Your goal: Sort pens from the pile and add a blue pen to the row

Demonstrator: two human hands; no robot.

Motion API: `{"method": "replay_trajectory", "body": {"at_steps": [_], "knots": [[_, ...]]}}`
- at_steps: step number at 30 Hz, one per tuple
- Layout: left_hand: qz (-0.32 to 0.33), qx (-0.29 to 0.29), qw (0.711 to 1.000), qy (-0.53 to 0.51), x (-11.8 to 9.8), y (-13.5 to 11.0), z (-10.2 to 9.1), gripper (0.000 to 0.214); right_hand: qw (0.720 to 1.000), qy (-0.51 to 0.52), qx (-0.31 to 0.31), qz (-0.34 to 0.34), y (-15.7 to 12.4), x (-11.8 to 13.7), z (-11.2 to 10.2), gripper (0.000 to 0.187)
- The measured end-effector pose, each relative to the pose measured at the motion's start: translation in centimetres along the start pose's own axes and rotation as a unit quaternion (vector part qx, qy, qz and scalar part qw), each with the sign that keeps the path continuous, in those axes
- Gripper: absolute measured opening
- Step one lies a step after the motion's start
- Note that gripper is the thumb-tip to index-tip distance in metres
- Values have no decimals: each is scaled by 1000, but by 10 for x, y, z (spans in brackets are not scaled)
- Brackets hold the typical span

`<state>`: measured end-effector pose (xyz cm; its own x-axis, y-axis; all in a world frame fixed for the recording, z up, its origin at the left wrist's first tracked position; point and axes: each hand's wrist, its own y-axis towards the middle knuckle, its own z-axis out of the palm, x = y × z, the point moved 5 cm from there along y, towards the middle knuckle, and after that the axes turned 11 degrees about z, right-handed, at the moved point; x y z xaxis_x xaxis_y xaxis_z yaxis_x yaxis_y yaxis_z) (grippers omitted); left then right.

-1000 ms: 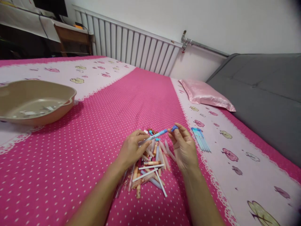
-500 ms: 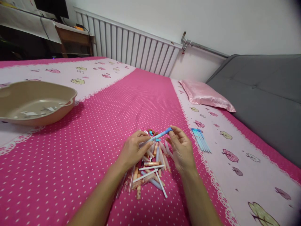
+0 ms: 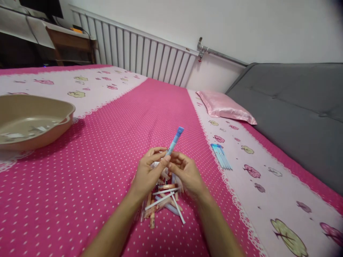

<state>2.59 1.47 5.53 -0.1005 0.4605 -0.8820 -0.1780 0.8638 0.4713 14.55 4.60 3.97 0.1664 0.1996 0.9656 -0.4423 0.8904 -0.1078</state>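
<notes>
Both my hands meet over a heap of pens and pen parts (image 3: 160, 201) on the pink dotted bedspread (image 3: 112, 150). My left hand (image 3: 148, 173) and my right hand (image 3: 186, 174) pinch the lower end of one light blue pen (image 3: 174, 140), which points up and away with its blue cap on top. The fingers of both hands are closed round the pen's barrel. The heap holds orange, white and pale blue pieces, partly hidden under my hands.
A beige plastic basin (image 3: 32, 123) with a few scraps inside stands at the left. A neat row of blue pens (image 3: 221, 156) lies to the right. A pink pillow (image 3: 225, 107), a grey sofa (image 3: 294, 114) and a radiator (image 3: 134, 53) lie beyond.
My right hand put the blue cap onto the pen's tip, then slid down to the barrel beside my left hand. The pen has swung from lying sideways to pointing up and away.
</notes>
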Motion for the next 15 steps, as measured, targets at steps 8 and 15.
{"method": "replay_trajectory", "body": {"at_steps": [8,15], "knots": [[-15,-17,999,-33,1,-1,1,24,998,-6,58,-5,1,-7,7,18],[7,-17,1000,-17,2,0,1,26,999,-8,33,-15,-1,-7,9,18]]}}
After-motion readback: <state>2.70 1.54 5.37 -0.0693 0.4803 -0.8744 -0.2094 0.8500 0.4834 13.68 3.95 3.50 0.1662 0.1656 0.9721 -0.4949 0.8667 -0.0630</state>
